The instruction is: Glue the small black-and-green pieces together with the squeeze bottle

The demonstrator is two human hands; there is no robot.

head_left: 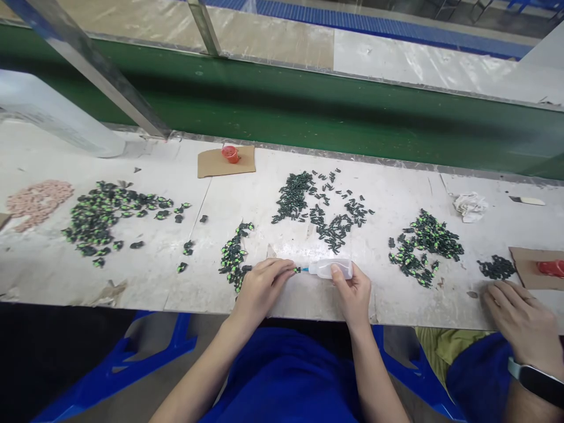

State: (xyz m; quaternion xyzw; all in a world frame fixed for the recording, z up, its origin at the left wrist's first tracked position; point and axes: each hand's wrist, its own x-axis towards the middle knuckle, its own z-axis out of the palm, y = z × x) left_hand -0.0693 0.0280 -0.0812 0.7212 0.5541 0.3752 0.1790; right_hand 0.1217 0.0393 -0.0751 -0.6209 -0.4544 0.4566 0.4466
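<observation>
Bottle nozzle (305, 269) at small part (297, 270)

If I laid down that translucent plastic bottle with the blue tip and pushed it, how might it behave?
The translucent plastic bottle would probably roll, since its body looks rounded. It seems light: the right hand alone holds it. Its see-through plastic walls suggest it may give when squeezed.

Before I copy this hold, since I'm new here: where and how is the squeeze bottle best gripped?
Probably by the wide body of the bottle, coming from the right, as the right hand does. It is held roughly level, its thin blue tip pointing left at the small part in the left hand, so that side should keep fingers clear of the tip.
</observation>
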